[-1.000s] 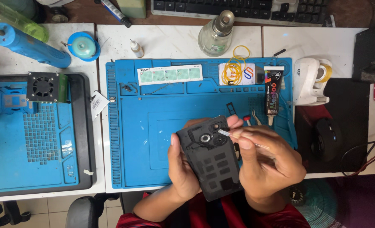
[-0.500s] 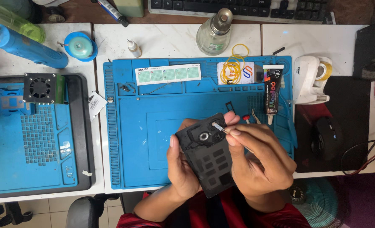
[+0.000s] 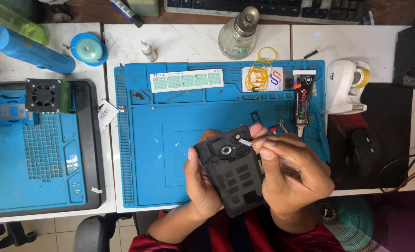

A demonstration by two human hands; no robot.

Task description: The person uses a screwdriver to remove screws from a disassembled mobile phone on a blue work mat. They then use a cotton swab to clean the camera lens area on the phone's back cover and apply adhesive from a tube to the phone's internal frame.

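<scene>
Our left hand wraps around the black phone back and holds it up over the blue mat, near the mat's front edge. Our right hand pinches thin tweezers, and their tip touches the phone's top end, by the round camera hole. The phone's long side runs toward us. Beyond it, the mat has open room.
</scene>
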